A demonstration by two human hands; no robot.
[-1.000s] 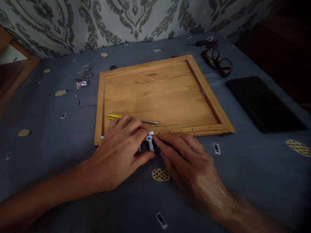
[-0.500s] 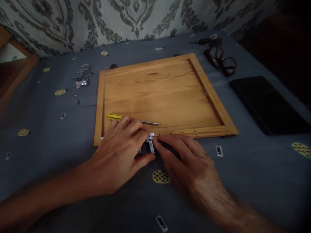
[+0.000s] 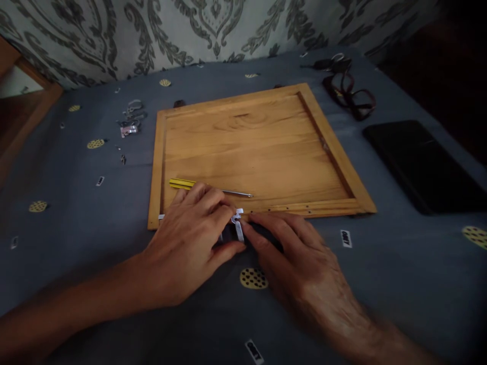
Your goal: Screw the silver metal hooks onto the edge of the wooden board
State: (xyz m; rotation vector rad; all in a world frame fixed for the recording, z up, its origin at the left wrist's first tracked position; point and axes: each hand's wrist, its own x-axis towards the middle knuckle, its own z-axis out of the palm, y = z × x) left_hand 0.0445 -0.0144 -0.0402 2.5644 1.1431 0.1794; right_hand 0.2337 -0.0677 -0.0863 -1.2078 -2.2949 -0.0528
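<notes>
Left hand (image 3: 194, 235) is pinching slim silver metal bracket (image 3: 239, 228) at rectangular tan wooden panel (image 3: 247, 152); right hand (image 3: 302, 253), fingers bunched, should be steadying alignment.

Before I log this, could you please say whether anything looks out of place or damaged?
Nothing looks spilled or broken; only the tiny bits left of the panel seem odd, lying apart from the metal parts.

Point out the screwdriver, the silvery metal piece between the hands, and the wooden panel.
Screwdriver (image 3: 182, 183), head view: on its yellow handle.
Silvery metal piece (image 3: 239, 230), head view: on its lower arm.
Wooden panel (image 3: 247, 149), head view: on the middle of its board.
</notes>
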